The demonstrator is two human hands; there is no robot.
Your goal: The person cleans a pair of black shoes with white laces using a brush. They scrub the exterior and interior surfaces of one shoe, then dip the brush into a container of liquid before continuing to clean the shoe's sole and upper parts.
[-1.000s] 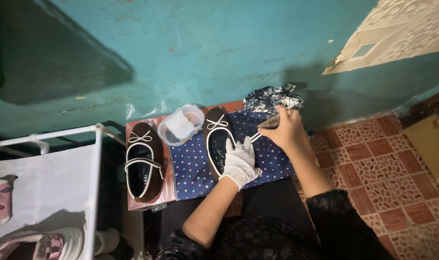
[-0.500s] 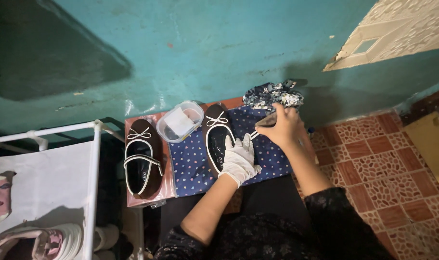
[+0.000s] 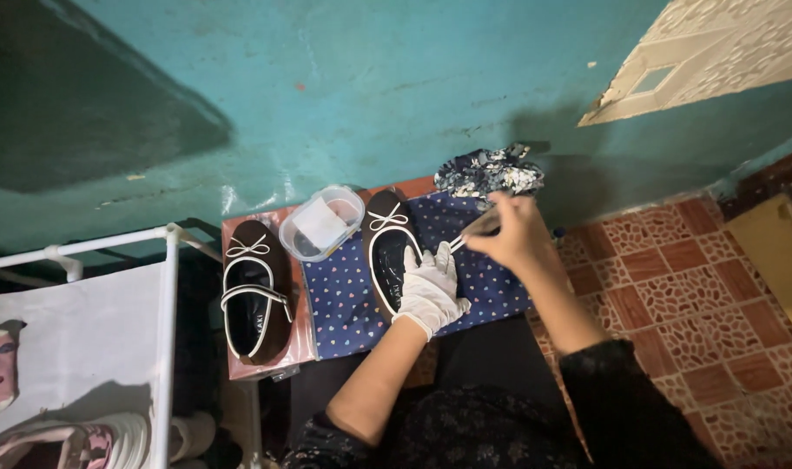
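— Shoe (image 3: 390, 247) first: where is it lying, and which hand is on it?

— It is lying just left of the frame's centre, on the dotted blue cloth (image 3: 348, 300), with its long axis running up and down the picture and the white bow end pointing toward the teal wall (image 3: 370, 87). The left hand (image 3: 429, 291), in a white glove, is resting on the shoe's lower half, so that hand is the nearer one.

— And the fingers of that hand?

— They are lying fairly flat and loosely spread over the shoe's lower end and right edge, pressing rather than gripping. I cannot tell whether the thumb is curling under the rim.

— What is the right hand doing?

— The right hand (image 3: 511, 233), bare, is hovering to the upper right of the shoe, just beside the gloved fingers. Its fingers are pinched shut around a thin pale stick-like tool (image 3: 470, 232), and the tool's tip is pointing down and to the left toward the shoe's right edge. Whether the tip is touching the shoe is too small to say.

— So the shoe is lying left and slightly below those pinched fingers?

— Yes, and the tool is slanting across the shoe's long axis, not along it.

— Anything else close by?

— The matching shoe (image 3: 255, 300) is sitting well to the left on a reddish board (image 3: 302, 343), a clear plastic container (image 3: 321, 224) is standing between the two shoes, and a bunched floral cloth (image 3: 490, 169) is lying above the right hand.
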